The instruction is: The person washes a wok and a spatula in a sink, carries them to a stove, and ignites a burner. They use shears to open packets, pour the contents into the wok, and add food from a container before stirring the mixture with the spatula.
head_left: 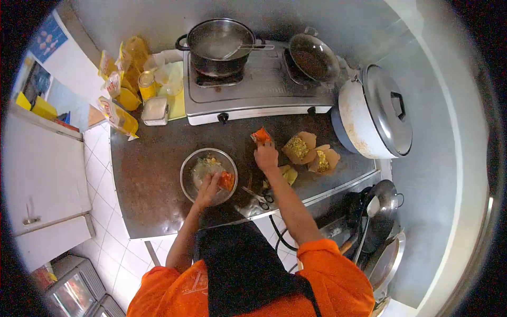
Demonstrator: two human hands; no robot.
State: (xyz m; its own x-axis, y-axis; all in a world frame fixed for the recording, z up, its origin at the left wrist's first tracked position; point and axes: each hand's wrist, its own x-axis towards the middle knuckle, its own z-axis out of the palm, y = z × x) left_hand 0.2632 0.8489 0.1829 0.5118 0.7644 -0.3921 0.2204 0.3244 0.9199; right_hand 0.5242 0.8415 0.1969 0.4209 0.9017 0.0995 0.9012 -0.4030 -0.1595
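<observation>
My left hand is over a round metal bowl, closed at the edge of an orange-red sachet. Pale food and small yellow bits lie in the bowl under the fingers. My right hand reaches forward across the counter, its fingers closed on another orange sachet. Scissors lie between the bowl and my right forearm. Just right of that hand stand two opened brown paper packs of yellowish bits, with a crumpled yellow-green wrapper nearer me.
A two-burner gas stove bears a dark pot with a strainer and a pan. Yellow pouches and a can stand at left. A big lidded white pot is at right, woks below it.
</observation>
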